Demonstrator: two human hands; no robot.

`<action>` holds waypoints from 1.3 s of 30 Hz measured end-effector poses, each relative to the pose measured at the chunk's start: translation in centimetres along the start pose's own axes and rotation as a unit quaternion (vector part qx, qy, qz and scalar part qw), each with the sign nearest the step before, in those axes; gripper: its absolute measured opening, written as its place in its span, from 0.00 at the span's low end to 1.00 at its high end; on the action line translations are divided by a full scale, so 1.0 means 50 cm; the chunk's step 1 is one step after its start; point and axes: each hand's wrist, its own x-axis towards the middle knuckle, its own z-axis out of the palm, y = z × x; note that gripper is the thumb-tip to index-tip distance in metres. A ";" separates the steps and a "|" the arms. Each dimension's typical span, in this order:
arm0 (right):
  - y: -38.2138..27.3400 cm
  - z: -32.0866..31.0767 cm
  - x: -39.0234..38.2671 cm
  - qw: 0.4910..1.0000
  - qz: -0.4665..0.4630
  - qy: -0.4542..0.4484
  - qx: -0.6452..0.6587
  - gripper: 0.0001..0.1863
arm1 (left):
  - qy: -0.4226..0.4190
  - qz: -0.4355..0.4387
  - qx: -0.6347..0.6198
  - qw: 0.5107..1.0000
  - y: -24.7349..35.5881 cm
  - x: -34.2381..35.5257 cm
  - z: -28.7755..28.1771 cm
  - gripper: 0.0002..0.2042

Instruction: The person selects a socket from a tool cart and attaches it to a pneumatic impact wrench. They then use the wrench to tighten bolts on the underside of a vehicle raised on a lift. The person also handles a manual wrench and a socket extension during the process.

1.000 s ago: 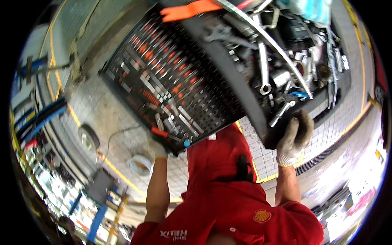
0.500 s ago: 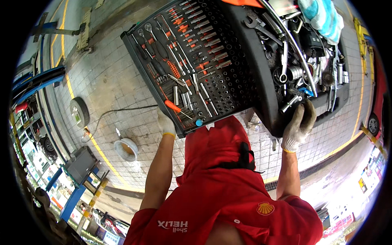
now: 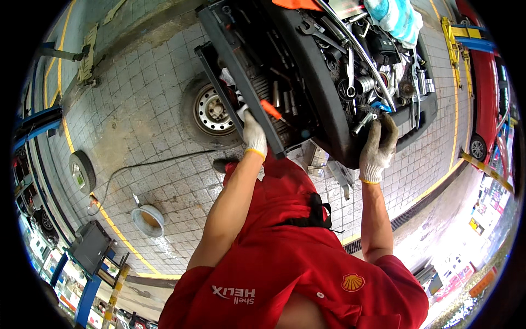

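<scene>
My left hand (image 3: 253, 134), in a white knit glove, is at the front of a dark tool drawer (image 3: 253, 90), its fingers bent at the edge. An orange-handled screwdriver (image 3: 271, 109) lies in that drawer near the hand; the other tools there are in shadow. My right hand (image 3: 378, 145), in a soiled white glove, grips the near rim of the black tool cart (image 3: 342, 131), its fingers over the edge. Just beyond those fingertips is a small chrome socket tool (image 3: 363, 124). Wrenches (image 3: 351, 71) and loose sockets crowd the top tray.
A lower drawer (image 3: 216, 82) sticks out below the first. Beside it a wheel (image 3: 212, 109) lies on the tiled floor. Further left are a tyre (image 3: 82, 171), a black hose (image 3: 159, 162) and a round pan (image 3: 148, 220). A striped towel (image 3: 393, 21) hangs at the tray's far end.
The tool drawer has slid inward to the right, under the cart top, my left hand moving with it. The lower drawer and the wheel now show. My right hand stays on the rim.
</scene>
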 end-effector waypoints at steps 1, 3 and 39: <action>0.006 0.001 0.001 1.000 -0.006 0.005 -0.001 0.19 | -0.018 0.005 0.004 1.000 0.013 -0.018 0.047 0.30; 0.018 0.002 -0.001 1.000 -0.017 0.011 -0.002 0.19 | -0.054 -0.020 0.056 0.997 0.021 -0.030 0.102 0.31; 0.038 0.001 -0.007 0.997 -0.075 0.014 -0.029 0.20 | 0.050 0.218 0.430 0.875 0.121 -0.051 -0.368 0.36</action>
